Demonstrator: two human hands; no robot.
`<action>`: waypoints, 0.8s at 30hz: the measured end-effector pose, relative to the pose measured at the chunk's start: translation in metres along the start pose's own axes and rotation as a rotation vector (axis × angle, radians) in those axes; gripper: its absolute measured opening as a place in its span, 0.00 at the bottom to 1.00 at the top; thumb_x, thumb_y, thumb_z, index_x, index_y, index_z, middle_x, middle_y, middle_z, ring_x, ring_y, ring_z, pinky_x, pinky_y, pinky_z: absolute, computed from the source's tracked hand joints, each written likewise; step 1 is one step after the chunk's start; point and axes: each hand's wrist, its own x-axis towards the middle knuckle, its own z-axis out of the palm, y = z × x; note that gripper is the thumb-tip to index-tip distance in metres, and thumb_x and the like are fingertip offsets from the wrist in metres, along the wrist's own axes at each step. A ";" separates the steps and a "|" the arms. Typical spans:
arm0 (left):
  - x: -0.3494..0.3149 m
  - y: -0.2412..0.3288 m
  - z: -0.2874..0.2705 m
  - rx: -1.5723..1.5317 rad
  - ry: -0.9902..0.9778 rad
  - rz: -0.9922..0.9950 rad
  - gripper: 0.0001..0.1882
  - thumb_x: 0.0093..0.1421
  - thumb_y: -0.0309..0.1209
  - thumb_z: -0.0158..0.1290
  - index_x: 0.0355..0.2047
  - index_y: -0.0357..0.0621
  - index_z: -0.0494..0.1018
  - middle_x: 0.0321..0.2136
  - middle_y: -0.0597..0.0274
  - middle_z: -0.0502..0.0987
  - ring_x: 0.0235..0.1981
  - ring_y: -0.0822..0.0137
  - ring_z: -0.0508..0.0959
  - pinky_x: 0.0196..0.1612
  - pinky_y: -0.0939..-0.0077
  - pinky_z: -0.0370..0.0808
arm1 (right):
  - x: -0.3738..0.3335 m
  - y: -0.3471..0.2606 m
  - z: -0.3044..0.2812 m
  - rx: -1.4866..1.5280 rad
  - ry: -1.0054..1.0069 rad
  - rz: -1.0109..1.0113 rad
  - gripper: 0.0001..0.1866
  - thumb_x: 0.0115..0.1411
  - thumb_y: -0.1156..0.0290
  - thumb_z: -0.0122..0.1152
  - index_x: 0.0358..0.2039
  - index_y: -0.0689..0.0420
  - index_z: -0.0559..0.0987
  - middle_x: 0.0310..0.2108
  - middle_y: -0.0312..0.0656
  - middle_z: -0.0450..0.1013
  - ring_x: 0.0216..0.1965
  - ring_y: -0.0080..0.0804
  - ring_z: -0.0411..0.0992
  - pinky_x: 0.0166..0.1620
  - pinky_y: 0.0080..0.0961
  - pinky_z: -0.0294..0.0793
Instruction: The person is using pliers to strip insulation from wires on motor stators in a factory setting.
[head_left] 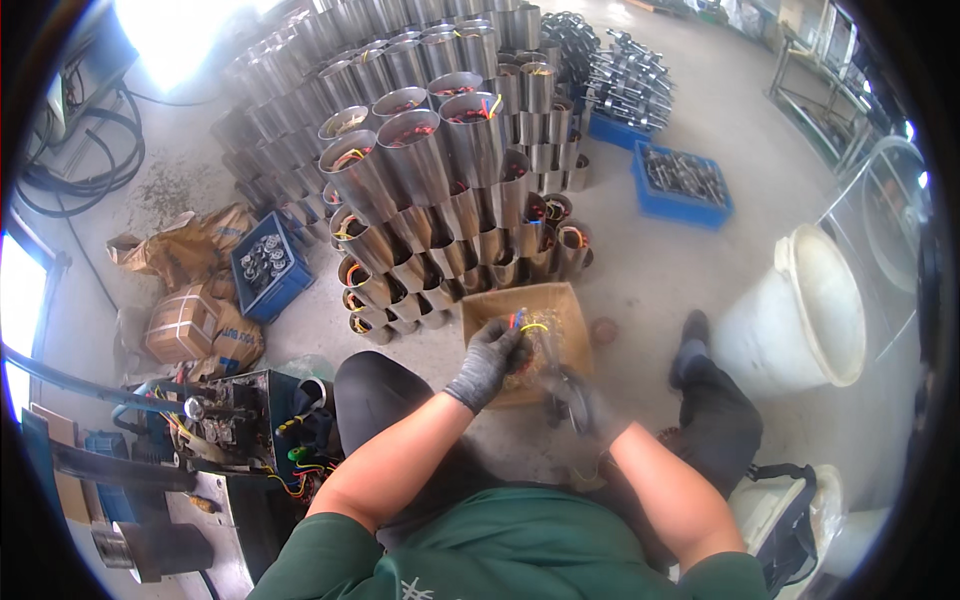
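From my remote post I note a matt grey cloth glove [476,372] covering the left fingers [514,350]; at their tips, smooth, plastic-coated wires [535,326]; below them, a matt cardboard box [556,299]; beyond them, glossy metal cylinders [416,160]; to their right, a smooth white plastic barrel [762,310].

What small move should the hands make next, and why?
I'd probably bring the right hand, which appears to hold a dark tool, up toward the coloured wires. The left hand already holds those over the cardboard box, and the tool sits lower and to their right. Its type is too blurred to tell.
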 end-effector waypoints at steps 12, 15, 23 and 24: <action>-0.003 -0.016 -0.003 0.315 0.004 0.000 0.07 0.64 0.32 0.53 0.33 0.43 0.74 0.25 0.66 0.76 0.23 0.76 0.73 0.27 0.81 0.72 | 0.033 0.019 -0.026 0.088 0.019 0.042 0.11 0.60 0.66 0.57 0.40 0.60 0.73 0.12 0.35 0.66 0.08 0.29 0.61 0.12 0.26 0.61; -0.001 -0.018 -0.004 0.248 -0.004 -0.030 0.07 0.63 0.31 0.54 0.35 0.40 0.75 0.25 0.66 0.76 0.24 0.75 0.73 0.29 0.80 0.73 | 0.032 0.026 -0.030 -0.013 0.097 -0.049 0.10 0.61 0.68 0.56 0.40 0.58 0.74 0.14 0.34 0.68 0.09 0.28 0.63 0.13 0.25 0.61; 0.001 -0.019 -0.006 0.514 -0.013 -0.034 0.09 0.59 0.27 0.57 0.37 0.34 0.77 0.28 0.65 0.78 0.29 0.75 0.74 0.34 0.77 0.74 | 0.025 0.013 -0.038 0.264 -0.023 0.217 0.11 0.64 0.62 0.55 0.42 0.54 0.74 0.19 0.35 0.73 0.13 0.24 0.70 0.13 0.21 0.64; 0.001 -0.019 -0.006 0.499 -0.016 -0.004 0.09 0.59 0.27 0.57 0.37 0.34 0.77 0.28 0.65 0.78 0.29 0.75 0.74 0.34 0.77 0.74 | 0.023 0.010 -0.038 0.276 -0.017 0.242 0.10 0.64 0.63 0.56 0.41 0.54 0.74 0.18 0.34 0.72 0.12 0.24 0.69 0.13 0.21 0.64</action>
